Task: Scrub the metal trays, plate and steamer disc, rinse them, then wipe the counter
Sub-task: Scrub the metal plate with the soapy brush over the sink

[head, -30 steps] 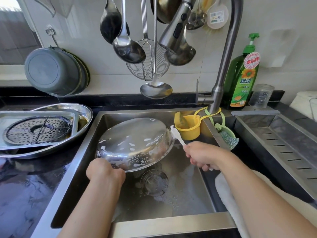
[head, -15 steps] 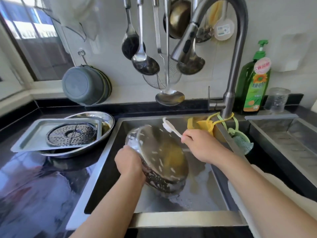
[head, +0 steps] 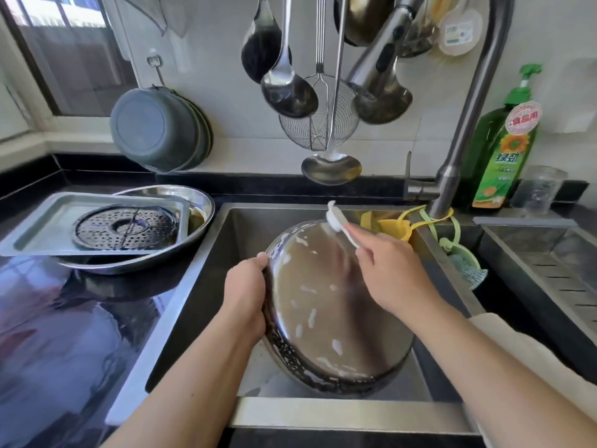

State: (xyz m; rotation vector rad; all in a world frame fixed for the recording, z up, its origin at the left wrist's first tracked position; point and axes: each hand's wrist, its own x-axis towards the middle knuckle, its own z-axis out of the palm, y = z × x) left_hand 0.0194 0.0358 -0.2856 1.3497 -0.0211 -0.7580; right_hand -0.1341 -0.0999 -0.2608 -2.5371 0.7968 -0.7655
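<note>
on the black counter (head: 64,318) at your far left sat a rectangular metal tray (head: 42,224), resting across a round metal plate (head: 200,202) that showed beneath and behind it. the perforated steamer disc (head: 126,226) lay flat inside the tray. on the wall above them hung a stack of grey basins (head: 155,127).

in the sink (head: 206,286) you held a round metal pan (head: 336,305) tilted up on its edge, its underside facing you and flecked with white suds. your left hand (head: 245,295) gripped the pan's left rim, fingers curled round the edge. your right hand (head: 391,273) pinched the handle of a white brush (head: 337,221), whose head touched the pan's upper rim.

above the sink hung ladles (head: 287,88) and a wire skimmer (head: 318,124), with the pull-out faucet (head: 458,134) arching over from the right. at the faucet's base a yellow silicone holder (head: 397,227) and a green scrubber (head: 465,266) hung by loops against the sink's back right corner.

further right, a green bottle of dish soap (head: 504,150) stood upright against the wall, a clear plastic cup (head: 539,189) just beside it. a metal drain rack (head: 549,266) filled the right basin, and a pale cloth (head: 517,344) lay under your right forearm on the sink's edge.
</note>
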